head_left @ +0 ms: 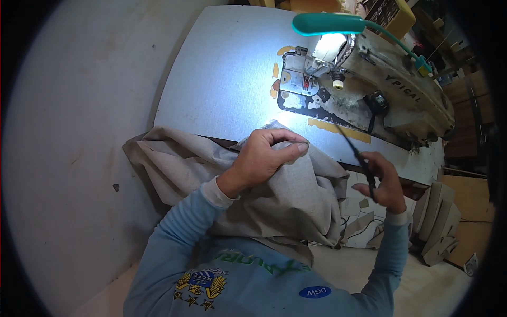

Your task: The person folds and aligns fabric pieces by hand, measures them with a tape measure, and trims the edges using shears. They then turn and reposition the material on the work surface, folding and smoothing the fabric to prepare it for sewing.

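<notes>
My left hand (264, 156) pinches the edge of a large piece of beige-grey fabric (296, 190) between thumb and fingers, just in front of the table edge. The cloth hangs in folds over my lap and spreads to the left. To the right, my right hand (388, 182) is raised with its fingers round a pair of dark scissors (356, 153). They are seen nearly edge-on, their thin blades pointing up and left toward the table. The scissors are apart from the cloth.
A worn sewing machine (396, 90) stands on the pale table (222, 68), its needle area lit by a green lamp (327, 24). A small black object (377, 103) rests on the machine bed. A wall (79, 132) borders the left side. Stacked beige pieces (437, 222) are at right.
</notes>
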`<state>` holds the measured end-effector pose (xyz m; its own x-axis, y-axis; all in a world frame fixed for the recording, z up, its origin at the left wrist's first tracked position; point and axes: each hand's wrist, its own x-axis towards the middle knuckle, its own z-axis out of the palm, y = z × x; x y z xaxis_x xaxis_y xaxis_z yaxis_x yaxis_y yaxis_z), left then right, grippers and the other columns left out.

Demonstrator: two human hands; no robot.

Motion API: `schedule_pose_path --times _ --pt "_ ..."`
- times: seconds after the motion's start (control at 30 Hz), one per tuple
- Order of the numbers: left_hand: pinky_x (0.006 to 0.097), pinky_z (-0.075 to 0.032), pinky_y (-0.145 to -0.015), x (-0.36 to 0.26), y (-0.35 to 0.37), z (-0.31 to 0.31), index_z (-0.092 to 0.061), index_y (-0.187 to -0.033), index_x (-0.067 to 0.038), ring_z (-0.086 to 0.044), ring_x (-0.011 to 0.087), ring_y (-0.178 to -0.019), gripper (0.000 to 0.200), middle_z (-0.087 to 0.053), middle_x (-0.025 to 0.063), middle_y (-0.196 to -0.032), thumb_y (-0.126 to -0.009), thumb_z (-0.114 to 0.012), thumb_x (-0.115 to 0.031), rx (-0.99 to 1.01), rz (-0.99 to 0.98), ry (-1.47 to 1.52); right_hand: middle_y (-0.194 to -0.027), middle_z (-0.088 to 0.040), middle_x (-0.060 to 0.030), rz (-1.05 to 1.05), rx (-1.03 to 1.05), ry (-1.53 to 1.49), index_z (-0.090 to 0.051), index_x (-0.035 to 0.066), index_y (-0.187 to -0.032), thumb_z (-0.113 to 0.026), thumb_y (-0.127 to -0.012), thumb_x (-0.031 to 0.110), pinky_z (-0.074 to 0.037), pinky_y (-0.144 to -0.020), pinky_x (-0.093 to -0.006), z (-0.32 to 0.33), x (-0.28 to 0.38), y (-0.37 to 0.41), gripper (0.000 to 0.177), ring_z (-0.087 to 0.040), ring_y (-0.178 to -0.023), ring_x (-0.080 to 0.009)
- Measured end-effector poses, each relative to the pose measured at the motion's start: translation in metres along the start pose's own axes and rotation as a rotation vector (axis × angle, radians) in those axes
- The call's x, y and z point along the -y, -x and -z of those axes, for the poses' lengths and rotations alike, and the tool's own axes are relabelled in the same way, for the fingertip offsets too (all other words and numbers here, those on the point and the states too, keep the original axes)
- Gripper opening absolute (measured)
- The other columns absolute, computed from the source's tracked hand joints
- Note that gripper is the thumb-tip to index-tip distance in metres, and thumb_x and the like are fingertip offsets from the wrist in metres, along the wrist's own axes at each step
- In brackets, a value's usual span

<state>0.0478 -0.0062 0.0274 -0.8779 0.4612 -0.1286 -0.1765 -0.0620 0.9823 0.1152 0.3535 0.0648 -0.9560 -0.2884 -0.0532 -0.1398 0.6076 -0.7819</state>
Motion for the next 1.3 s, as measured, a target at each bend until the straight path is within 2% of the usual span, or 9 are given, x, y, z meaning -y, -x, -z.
schedule_pose_path --times 0.2,0.5,0.7,1.0,1.1,1.2,1.23,1.3 --pt "0.0244 -0.054 -0.081 -0.004 -0.004 -0.006 -0.082 -0.115 0.002 -0.067 0.0067 -0.089 0.023 -0.078 0.0037 -0.102 -0.101 -0.081 -0.017 0.013 0.046 0.006 -0.088 -0.057 -0.0046 0.082 -0.041 0.107 -0.071 0.008 -0.138 -0.096 -0.074 0.009 -0.046 -0.066 -0.0318 -0.02 0.015 0.006 0.068 -0.053 -0.072 -0.017" --pt "0.0231 -0.053 -0.078 0.0 -0.004 -0.006 -0.081 -0.116 0.003 -0.066 0.0059 -0.087 0.022 -0.078 0.0029 -0.1 -0.101 -0.08 -0.014 0.022 0.034 0.025 -0.088 -0.058 -0.0069 0.085 -0.005 0.148 -0.071 0.01 -0.137 -0.096 -0.074 0.004 -0.05 -0.065 -0.0344 -0.027 0.02 0.003 0.068 -0.058 -0.072 -0.02" --pt "0.0228 -0.053 -0.076 0.0 -0.004 -0.007 -0.081 -0.115 0.003 -0.065 0.0052 -0.085 0.022 -0.077 0.0019 -0.097 -0.101 -0.08 -0.014 0.01 0.034 0.003 -0.089 -0.061 -0.0073 0.106 -0.041 0.216 -0.072 0.01 -0.137 -0.095 -0.076 0.004 -0.052 -0.065 -0.0352 -0.03 0.02 0.004 0.066 -0.062 -0.071 -0.0205" --pt "0.022 -0.052 -0.075 0.002 -0.005 -0.009 -0.081 -0.113 0.003 -0.064 0.0048 -0.083 0.02 -0.076 0.0012 -0.095 -0.102 -0.08 -0.014 0.027 0.011 0.012 -0.09 -0.065 -0.0094 0.119 -0.086 0.274 -0.071 0.011 -0.135 -0.094 -0.075 0.004 -0.054 -0.063 -0.037 -0.034 0.02 0.009 0.065 -0.068 -0.072 -0.0265" --pt "0.0218 -0.052 -0.074 -0.001 -0.005 -0.011 -0.081 -0.113 0.003 -0.064 0.0043 -0.083 0.021 -0.076 0.0013 -0.094 -0.102 -0.08 -0.014 0.038 0.003 0.022 -0.09 -0.067 -0.0098 0.149 -0.129 0.304 -0.071 0.01 -0.135 -0.092 -0.078 0.003 -0.055 -0.064 -0.0358 -0.042 0.015 0.014 0.061 -0.07 -0.073 -0.0255" --pt "0.0236 -0.053 -0.078 -0.003 -0.004 -0.012 -0.081 -0.114 0.003 -0.066 0.006 -0.085 0.024 -0.076 0.0018 -0.096 -0.103 -0.08 -0.018 0.045 0.0 0.038 -0.094 -0.071 -0.0082 0.215 -0.373 0.334 -0.071 0.005 -0.133 -0.09 -0.083 0.002 -0.056 -0.065 -0.0339 -0.05 0.008 0.03 0.054 -0.071 -0.074 -0.0202" --pt "0.0246 -0.054 -0.08 -0.004 -0.004 -0.011 -0.081 -0.114 0.003 -0.066 0.007 -0.087 0.025 -0.076 0.0021 -0.096 -0.103 -0.08 -0.019 0.044 -0.001 0.046 -0.094 -0.072 -0.0086 0.14 -0.642 0.273 -0.068 0.003 -0.136 -0.088 -0.087 0.003 -0.056 -0.065 -0.0326 -0.044 0.002 0.031 0.053 -0.071 -0.075 -0.0193" --pt "0.0276 -0.055 -0.09 -0.004 -0.002 -0.009 -0.078 -0.122 0.003 -0.067 0.0099 -0.099 0.031 -0.076 0.0048 -0.109 -0.105 -0.079 -0.022 0.031 -0.102 -0.057 -0.096 -0.074 -0.0096 -0.023 -1.165 0.134 -0.06 -0.002 -0.142 -0.083 -0.095 0.005 -0.056 -0.065 -0.0301 -0.015 -0.023 0.04 0.052 -0.072 -0.077 -0.0176"
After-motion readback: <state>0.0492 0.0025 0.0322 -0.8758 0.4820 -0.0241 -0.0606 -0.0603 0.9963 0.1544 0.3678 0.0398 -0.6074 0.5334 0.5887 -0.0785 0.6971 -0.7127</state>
